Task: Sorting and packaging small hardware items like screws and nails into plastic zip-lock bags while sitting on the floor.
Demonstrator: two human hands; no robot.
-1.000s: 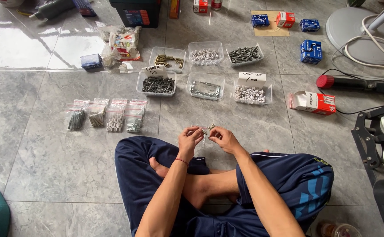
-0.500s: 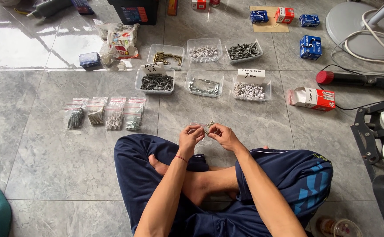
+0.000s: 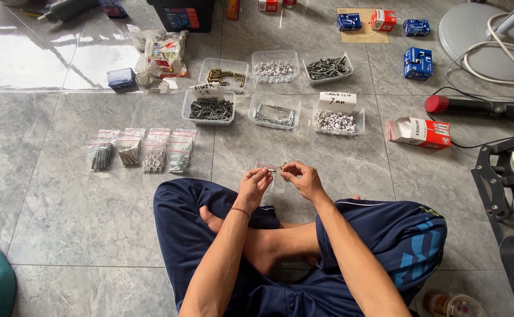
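Both hands pinched a small clear bag above the crossed legs.

Head view: the left hand (image 3: 253,186) and right hand (image 3: 304,179) were closed at the fingertips on a small clear plastic bag (image 3: 271,170) holding metal hardware, near four filled bags (image 3: 143,151) and six clear trays (image 3: 274,110) on the grey tile floor (image 3: 81,223).

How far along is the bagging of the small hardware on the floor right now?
Done: four filled clear bags lie in a row on the tiles. In hand: the left hand and right hand together pinch a small clear bag over the lap; what it contains is too small to tell. Left: six clear trays beyond hold loose screws, plugs and clips, all well stocked.
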